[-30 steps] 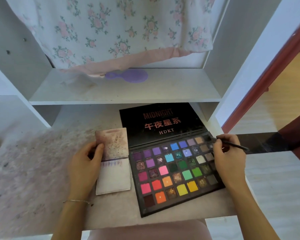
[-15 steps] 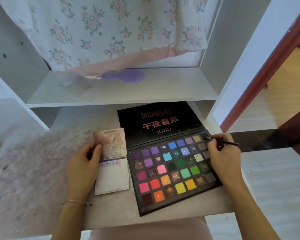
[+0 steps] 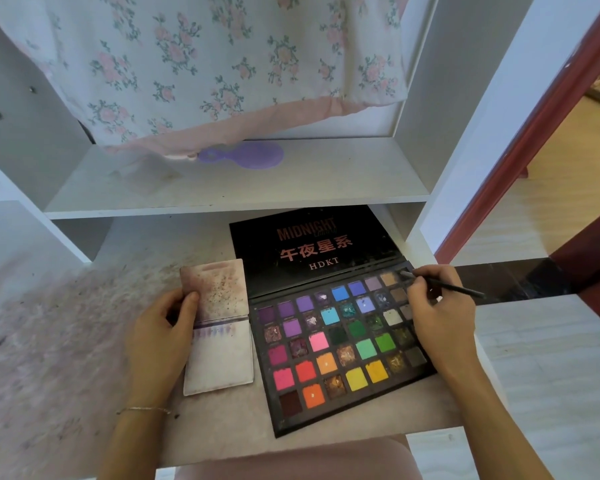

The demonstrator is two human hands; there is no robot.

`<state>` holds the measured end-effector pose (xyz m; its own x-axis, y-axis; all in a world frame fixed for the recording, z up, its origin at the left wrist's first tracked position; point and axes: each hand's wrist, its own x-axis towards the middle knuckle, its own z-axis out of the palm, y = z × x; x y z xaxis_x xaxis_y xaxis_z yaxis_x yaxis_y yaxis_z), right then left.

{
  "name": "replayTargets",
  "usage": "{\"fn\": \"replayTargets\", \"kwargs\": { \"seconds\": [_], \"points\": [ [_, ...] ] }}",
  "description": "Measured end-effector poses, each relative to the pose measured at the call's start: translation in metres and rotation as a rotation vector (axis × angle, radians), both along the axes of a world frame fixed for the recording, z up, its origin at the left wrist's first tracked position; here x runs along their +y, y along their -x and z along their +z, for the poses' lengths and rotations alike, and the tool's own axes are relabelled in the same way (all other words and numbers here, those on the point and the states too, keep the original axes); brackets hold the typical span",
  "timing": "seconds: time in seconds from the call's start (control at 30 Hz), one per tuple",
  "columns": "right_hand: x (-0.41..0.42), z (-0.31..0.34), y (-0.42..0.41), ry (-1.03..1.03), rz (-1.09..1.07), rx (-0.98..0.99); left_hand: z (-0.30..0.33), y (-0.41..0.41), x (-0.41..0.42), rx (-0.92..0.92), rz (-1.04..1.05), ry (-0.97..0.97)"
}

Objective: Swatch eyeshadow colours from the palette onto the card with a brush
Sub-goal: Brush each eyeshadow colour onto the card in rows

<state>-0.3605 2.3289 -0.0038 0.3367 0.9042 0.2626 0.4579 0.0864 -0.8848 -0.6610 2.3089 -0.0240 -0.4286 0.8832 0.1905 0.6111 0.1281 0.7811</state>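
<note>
Head view. Eyeshadow palette (image 3: pixel 340 344) lies open on the bench (image 3: pixel 222 434), lid flat behind the pans; lid reads "MIDNIGHT", "午夜星系", "HDKT". Right hand (image 3: pixel 437 317) pinches the brush (image 3: pixel 454 288), tip in a dark pan at the palette's far right corner, judged to be loading colour. Left hand (image 3: pixel 160 337) grips the left edge of the card (image 3: pixel 219 358), just left of the palette, likely steadying it. Purple swatches sit near the card's fold.
</note>
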Motion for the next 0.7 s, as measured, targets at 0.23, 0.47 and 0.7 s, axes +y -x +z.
{"fn": "replayTargets", "kwargs": {
  "seconds": [0.23, 0.47, 0.7],
  "points": [
    [-0.007, 0.012, 0.044, 0.119, 0.293, 0.164, 0.001, 0.000, 0.000, 0.002, -0.007, 0.016],
    [-0.017, 0.004, 0.096, 0.167, 0.576, 0.132, 0.001, 0.000, 0.000, 0.002, -0.007, 0.026],
    [-0.012, -0.002, 0.122, 0.173, 0.649, 0.045, -0.005, 0.004, 0.001, -0.025, -0.020, 0.016]
  ]
}}
